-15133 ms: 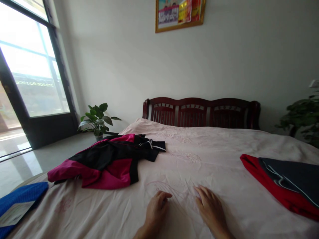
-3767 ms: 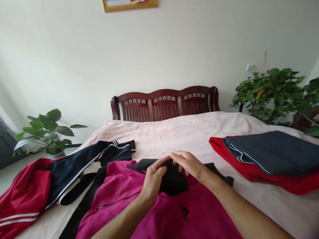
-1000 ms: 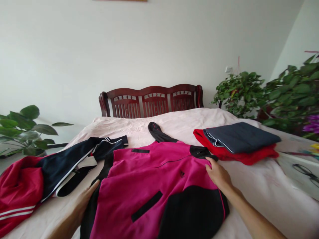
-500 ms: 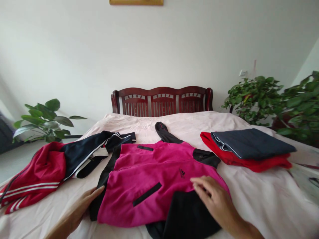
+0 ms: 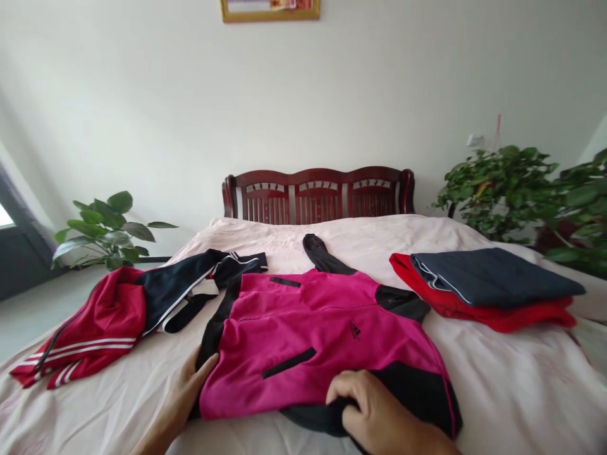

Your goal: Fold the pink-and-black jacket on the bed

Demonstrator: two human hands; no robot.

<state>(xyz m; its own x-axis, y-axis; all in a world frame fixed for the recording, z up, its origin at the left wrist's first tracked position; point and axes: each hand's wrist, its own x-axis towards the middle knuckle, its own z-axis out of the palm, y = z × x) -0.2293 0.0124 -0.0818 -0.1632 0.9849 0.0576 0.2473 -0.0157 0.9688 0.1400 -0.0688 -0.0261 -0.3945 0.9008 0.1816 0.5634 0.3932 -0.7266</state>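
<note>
While the pink jacket (image 5: 294,335) is laid flat on the bed (image 5: 516,392), a red jacket (image 5: 109,316) is seen to its left, the left hand (image 5: 177,404) is held spread against its left edge, a black sleeve (image 5: 313,420) is pinched in the curled right hand (image 5: 374,411), and folded clothes (image 5: 488,281) are seen to its right. If the sleeve is tugged too hard, the jacket could be dragged out of shape.

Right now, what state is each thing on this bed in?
Left hand, open, at the pink jacket's edge
Right hand, gripping the black sleeve
Pink jacket, spread flat
Red jacket, bunched up
Navy cloth, folded, lying on the red cloth
Red cloth, folded, under the navy cloth
</note>
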